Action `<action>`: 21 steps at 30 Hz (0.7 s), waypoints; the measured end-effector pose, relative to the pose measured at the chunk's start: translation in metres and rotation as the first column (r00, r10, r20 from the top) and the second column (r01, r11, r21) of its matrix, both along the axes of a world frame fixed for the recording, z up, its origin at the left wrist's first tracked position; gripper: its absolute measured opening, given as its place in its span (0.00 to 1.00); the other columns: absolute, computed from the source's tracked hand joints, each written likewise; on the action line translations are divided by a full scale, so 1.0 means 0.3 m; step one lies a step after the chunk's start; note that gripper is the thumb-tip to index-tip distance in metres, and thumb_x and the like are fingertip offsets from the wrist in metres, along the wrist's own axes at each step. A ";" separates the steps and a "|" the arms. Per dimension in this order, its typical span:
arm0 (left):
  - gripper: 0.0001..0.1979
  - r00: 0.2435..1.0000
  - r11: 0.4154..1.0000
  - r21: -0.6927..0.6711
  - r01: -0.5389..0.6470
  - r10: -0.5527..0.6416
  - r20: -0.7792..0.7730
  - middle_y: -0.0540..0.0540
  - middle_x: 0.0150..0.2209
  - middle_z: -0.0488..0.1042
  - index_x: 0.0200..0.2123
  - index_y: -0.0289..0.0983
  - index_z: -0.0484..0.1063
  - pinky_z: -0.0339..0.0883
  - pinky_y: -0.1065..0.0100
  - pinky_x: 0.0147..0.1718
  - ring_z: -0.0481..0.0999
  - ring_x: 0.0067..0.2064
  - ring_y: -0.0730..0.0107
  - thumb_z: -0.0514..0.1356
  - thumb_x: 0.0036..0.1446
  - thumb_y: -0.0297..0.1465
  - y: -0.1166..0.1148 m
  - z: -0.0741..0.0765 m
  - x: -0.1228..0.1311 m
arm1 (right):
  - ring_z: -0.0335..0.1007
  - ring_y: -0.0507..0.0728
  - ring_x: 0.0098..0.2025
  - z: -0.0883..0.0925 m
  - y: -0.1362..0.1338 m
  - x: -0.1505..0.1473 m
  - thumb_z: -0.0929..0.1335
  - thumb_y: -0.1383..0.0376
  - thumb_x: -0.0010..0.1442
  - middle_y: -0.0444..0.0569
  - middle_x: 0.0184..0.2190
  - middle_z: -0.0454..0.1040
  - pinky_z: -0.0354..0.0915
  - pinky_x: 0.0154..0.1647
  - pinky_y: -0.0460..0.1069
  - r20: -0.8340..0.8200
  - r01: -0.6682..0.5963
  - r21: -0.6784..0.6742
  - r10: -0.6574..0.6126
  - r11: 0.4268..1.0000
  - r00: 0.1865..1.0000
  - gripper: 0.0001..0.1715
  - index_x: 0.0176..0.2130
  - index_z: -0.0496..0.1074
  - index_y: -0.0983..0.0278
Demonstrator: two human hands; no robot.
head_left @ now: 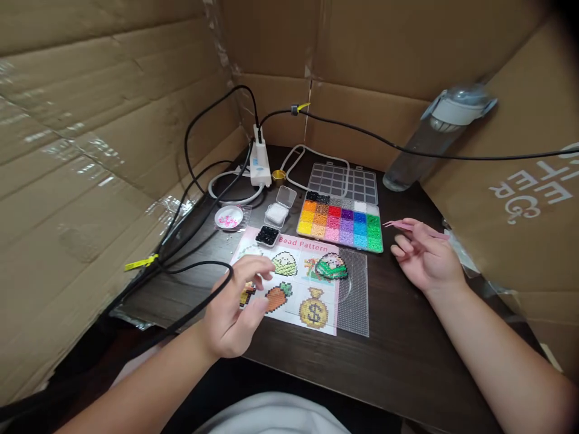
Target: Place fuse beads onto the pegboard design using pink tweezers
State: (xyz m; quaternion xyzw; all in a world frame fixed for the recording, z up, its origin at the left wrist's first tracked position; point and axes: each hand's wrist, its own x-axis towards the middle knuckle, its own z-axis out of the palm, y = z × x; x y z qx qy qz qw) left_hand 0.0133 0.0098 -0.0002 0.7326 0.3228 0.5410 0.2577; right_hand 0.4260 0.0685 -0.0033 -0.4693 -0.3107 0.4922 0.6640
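Observation:
My right hand holds pink tweezers, their tips pointing left toward the bead box with its many coloured compartments. My left hand hovers over the left part of the bead pattern sheet, fingers curved and apart, with nothing in them. On the sheet are a carrot, a money bag and other designs; the hand hides some. A clear pegboard lies at the sheet's right side. A bead piece in green, white and pink sits at the upper right of the sheet.
Behind the sheet stand a small box of black beads, a box with white contents and a white dish of pink beads. A power strip, black cables and a water bottle are near the cardboard walls.

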 end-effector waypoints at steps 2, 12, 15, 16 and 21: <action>0.24 0.999 1.000 -0.023 -0.005 0.006 0.048 0.37 0.66 0.88 0.77 0.50 0.79 0.89 0.58 0.48 0.91 0.55 0.55 0.66 0.85 0.44 0.010 0.022 0.004 | 0.53 0.47 0.27 0.001 -0.004 0.002 0.99 0.45 0.40 0.45 0.42 0.92 0.62 0.24 0.47 -0.015 0.018 -0.007 -0.018 1.000 1.000 0.33 0.39 0.94 0.53; 0.32 0.964 0.966 0.129 -0.224 0.200 0.178 0.40 0.73 0.81 0.81 0.62 0.64 0.88 0.42 0.68 0.84 0.68 0.46 0.67 0.83 0.56 0.381 0.148 0.047 | 0.47 0.49 0.28 0.014 -0.013 0.006 0.95 0.54 0.44 0.53 0.40 0.92 0.52 0.25 0.49 -0.035 0.090 -0.037 -0.091 0.995 0.995 0.26 0.38 0.91 0.57; 0.31 0.944 0.921 0.229 -0.316 0.280 0.175 0.39 0.70 0.80 0.79 0.58 0.63 0.87 0.44 0.66 0.85 0.66 0.47 0.65 0.83 0.59 0.501 0.161 0.050 | 0.47 0.49 0.28 0.014 -0.010 0.019 0.96 0.56 0.39 0.56 0.39 0.91 0.50 0.26 0.49 -0.066 0.133 -0.054 -0.137 0.990 0.988 0.29 0.37 0.90 0.60; 0.31 0.938 0.902 0.271 -0.336 0.293 0.185 0.39 0.69 0.80 0.78 0.57 0.63 0.86 0.45 0.66 0.85 0.67 0.47 0.64 0.83 0.60 0.531 0.163 0.054 | 0.46 0.49 0.28 0.014 -0.007 0.025 0.96 0.56 0.38 0.56 0.38 0.90 0.49 0.26 0.49 -0.071 0.148 -0.063 -0.152 0.987 0.986 0.30 0.36 0.90 0.60; 0.26 0.925 0.823 0.422 -0.380 0.327 0.194 0.41 0.62 0.80 0.74 0.56 0.63 0.84 0.47 0.61 0.85 0.61 0.50 0.60 0.86 0.59 0.582 0.145 0.083 | 0.46 0.49 0.28 0.019 0.006 0.055 0.97 0.55 0.32 0.53 0.33 0.85 0.49 0.27 0.49 -0.032 0.198 -0.103 -0.202 0.975 0.979 0.32 0.32 0.88 0.61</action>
